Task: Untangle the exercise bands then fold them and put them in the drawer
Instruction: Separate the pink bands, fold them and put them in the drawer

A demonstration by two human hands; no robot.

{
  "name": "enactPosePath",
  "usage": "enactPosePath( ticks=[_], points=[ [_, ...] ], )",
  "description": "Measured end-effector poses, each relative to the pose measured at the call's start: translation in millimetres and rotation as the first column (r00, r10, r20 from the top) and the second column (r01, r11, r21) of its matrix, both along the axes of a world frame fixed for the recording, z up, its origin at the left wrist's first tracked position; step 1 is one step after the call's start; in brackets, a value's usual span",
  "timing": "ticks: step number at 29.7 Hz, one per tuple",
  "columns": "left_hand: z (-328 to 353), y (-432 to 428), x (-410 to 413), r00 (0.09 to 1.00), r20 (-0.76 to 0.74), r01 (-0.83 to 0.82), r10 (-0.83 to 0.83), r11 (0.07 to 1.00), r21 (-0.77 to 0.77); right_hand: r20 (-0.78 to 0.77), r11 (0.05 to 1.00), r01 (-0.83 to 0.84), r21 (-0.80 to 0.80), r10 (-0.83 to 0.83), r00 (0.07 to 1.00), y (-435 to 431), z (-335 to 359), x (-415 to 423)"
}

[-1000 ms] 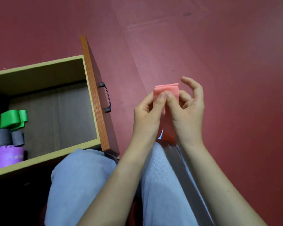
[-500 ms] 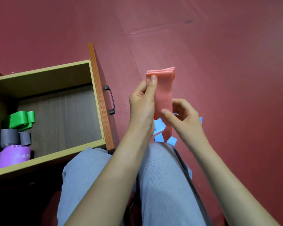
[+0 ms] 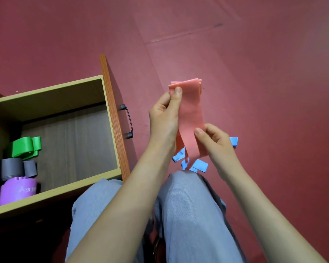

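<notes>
Head view: the hands have drawn apart along the pink band point(image 3: 191, 111); left hand point(image 3: 163, 118) pinches its folded top, right hand point(image 3: 215, 141) pinches the lower end. Held up beside the open drawer point(image 3: 114, 118), it likely needs another fold; a blue band point(image 3: 200, 165) lies on the floor point(image 3: 254, 92).

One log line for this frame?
step: fold pink band | left hand pinches top | right hand pinches lower part | drawer open
</notes>
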State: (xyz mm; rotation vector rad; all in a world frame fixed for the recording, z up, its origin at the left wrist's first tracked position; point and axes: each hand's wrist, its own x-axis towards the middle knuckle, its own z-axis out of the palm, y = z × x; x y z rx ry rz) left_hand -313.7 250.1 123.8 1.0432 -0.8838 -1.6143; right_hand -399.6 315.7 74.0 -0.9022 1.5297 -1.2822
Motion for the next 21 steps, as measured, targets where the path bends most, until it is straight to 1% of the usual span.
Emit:
enactPosePath(
  ticks=[3,6,7,10,13,15,17,18,21],
  points=[
    [-1.0,-2.3,-2.2,0.999,0.035,0.012,-0.012,1.000,-0.009,-0.028,0.999,0.008,0.040,-0.007,1.000,-2.6,-9.9,2.5],
    [-3.4,-0.9,-4.4,0.998,0.061,0.028,-0.028,1.000,-0.010,-0.172,0.992,0.046,0.114,-0.026,0.985,-4.7,-22.9,2.3],
    [-4.2,0.2,-4.5,0.997,0.067,0.038,-0.037,0.999,-0.007,-0.197,0.990,0.065,0.128,-0.039,0.980,-5.3,-26.3,1.3],
    [-4.1,2.5,-4.3,0.994,0.099,0.055,-0.055,0.998,0.004,-0.195,0.986,0.080,0.144,-0.051,0.980,-5.6,-28.1,-2.3],
    [-3.0,3.6,-4.3,0.991,0.121,0.059,-0.058,0.998,0.001,-0.213,0.987,0.050,0.150,-0.017,0.977,-4.7,-27.4,-5.7],
    [-1.9,4.3,-3.4,0.988,0.138,0.074,-0.071,0.997,-0.019,-0.223,0.992,0.070,0.107,-0.045,0.974,-3.9,-24.8,-7.1],
    [-1.5,4.3,-1.4,0.984,0.157,0.091,-0.079,0.993,-0.070,-0.168,0.994,0.103,0.033,-0.096,0.981,-5.5,-16.5,-8.0],
    [-1.1,4.4,-0.2,0.983,0.168,0.097,-0.080,0.991,-0.096,-0.142,0.995,0.094,0.012,-0.092,0.986,-7.4,-12.6,-7.9],
    [0.3,5.1,1.6,0.986,0.161,0.068,-0.047,0.990,-0.124,-0.108,1.000,-0.002,-0.004,0.001,0.994,-11.0,-5.1,-4.6]
  ],
)
